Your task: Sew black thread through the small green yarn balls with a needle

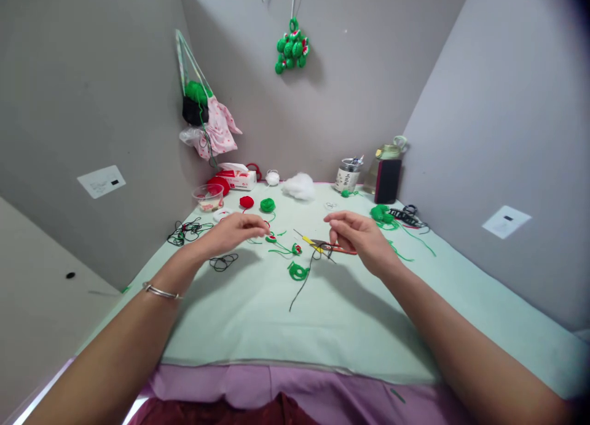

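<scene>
My left hand [239,230] hovers over the left middle of the table, thumb and fingers pressed together. Whether anything sits in that pinch is too small to tell. Close to its fingertips lie small green, white and red crocheted pieces [296,249] with green tails. My right hand [356,234] has curled fingers, and black yarn [304,282] trails from beneath them toward the front. Under that yarn lie a yellow-handled crochet hook [313,245] and an orange-handled tool [343,249], partly hidden by the hand. A small green yarn coil [298,271] rests between my hands.
Black yarn tangles [187,230] lie left, with a clear tub [209,199] and tissue box [237,178] behind. Red [246,202] and green yarn balls [267,205] and white stuffing [298,187] sit farther back. A pen tin [347,176] and phone [388,181] stand right.
</scene>
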A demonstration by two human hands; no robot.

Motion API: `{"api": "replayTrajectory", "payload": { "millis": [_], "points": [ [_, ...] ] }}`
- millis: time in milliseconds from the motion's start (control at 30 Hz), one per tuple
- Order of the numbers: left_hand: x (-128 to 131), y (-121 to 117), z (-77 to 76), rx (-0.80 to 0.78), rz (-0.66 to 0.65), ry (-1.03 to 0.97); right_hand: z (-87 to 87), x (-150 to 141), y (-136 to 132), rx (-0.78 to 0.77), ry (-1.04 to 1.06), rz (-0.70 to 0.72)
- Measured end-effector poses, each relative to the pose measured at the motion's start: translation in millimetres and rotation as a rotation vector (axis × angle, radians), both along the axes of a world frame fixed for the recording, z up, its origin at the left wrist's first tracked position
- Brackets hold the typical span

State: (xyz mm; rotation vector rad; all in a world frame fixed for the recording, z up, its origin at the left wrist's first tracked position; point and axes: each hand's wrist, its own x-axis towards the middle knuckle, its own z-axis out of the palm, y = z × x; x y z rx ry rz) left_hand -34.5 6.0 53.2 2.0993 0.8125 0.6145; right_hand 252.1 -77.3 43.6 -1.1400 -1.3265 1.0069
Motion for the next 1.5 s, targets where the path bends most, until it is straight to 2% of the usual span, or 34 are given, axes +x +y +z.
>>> {"api": "replayTrajectory", "payload": {
  "millis": [67, 167, 300, 367, 600, 733, 800, 867, 933, 1000, 1100, 1167, 1233, 1367, 1500],
  "points": [
    [-1, 18, -6.0, 0.059, 0.112, 0.033, -0.1, 5, 3, 0.034, 0.045, -0.036],
    [9, 33, -20.4, 0.133, 0.145, 0.153, -2.4, 6, 5, 0.042, 0.061, -0.045],
    [27, 36, -34.5, 0.297, 0.209, 0.431, -4.2, 0, 3, 0.005, 0.035, -0.018],
    [33, 34, -37.4, 0.331, 0.24, 0.5, -3.8, -3, 1, -0.009, 0.017, -0.001],
    [35, 33, -47.2, 0.292, 0.227, 0.462, -2.3, -8, -4, 0.004, -0.028, 0.023],
    [30, 31, -55.3, 0.199, 0.212, 0.303, -2.4, -8, -5, 0.006, -0.05, -0.015],
    [30, 28, -52.1, 0.167, 0.246, 0.183, 0.5, -8, -4, 0.018, -0.092, -0.082],
    [32, 23, -41.7, 0.098, 0.291, 0.002, 7.0, -9, -4, 0.054, -0.15, -0.142],
    [36, 15, -26.9, -0.078, 0.278, -0.252, 15.5, -12, -3, 0.08, -0.18, -0.134],
    [42, 3, -13.8, -0.31, 0.168, -0.502, 22.5, -17, -3, 0.073, -0.174, -0.071],
    [53, -15, -7.1, -0.609, 0.084, -0.762, 23.2, -26, -6, 0.061, -0.137, 0.012],
    [59, -25, -11.6, -0.742, 0.082, -0.825, 17.5, -29, -9, 0.076, -0.155, 0.033],
    [64, -31, -18.9, -0.803, 0.088, -0.824, 10.9, -30, -15, 0.093, -0.233, 0.038],
    [66, -37, -29.0, -0.808, 0.072, -0.78, 5.9, -31, -24, 0.127, -0.418, 0.051],
    [64, -40, -30.8, -0.789, 0.059, -0.746, 8.9, -35, -27, 0.152, -0.461, 0.083]
  ]
}}
